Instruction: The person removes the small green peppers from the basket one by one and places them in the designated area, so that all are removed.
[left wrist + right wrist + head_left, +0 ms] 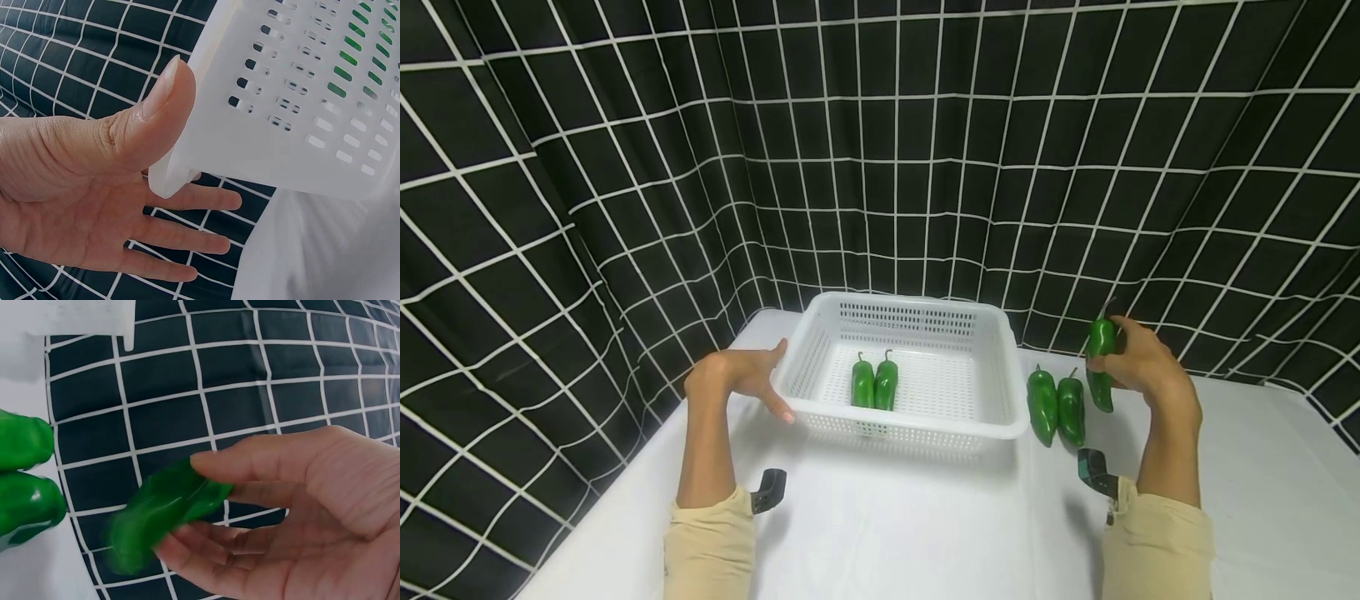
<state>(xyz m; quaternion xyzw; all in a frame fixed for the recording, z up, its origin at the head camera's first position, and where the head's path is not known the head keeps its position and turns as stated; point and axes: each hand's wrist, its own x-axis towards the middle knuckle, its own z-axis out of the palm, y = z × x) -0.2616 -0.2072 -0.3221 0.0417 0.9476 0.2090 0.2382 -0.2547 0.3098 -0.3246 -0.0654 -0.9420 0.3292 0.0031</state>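
Note:
My left hand [737, 372] is at the near left corner of a white plastic basket [901, 423]. Its thumb lies along the outside of the corner and the other fingers stretch out straight past the rim, as the left wrist view shows. Two green chili peppers [886, 385] lie side by side in the basket, stems pointing away. Off to the right, my right hand [1138, 358] pinches another green chili pepper [169, 506] between thumb and fingers, its stem up. Just left of that hand, two more green chili peppers [1042, 406] lie side by side on the table.
White cloth covers the table [887, 517]. Behind and to the left hangs a black curtain [925, 142] with a white grid, and its folds come down close to the basket's far side. Dark camera mounts [769, 490] stick out from both sleeves.

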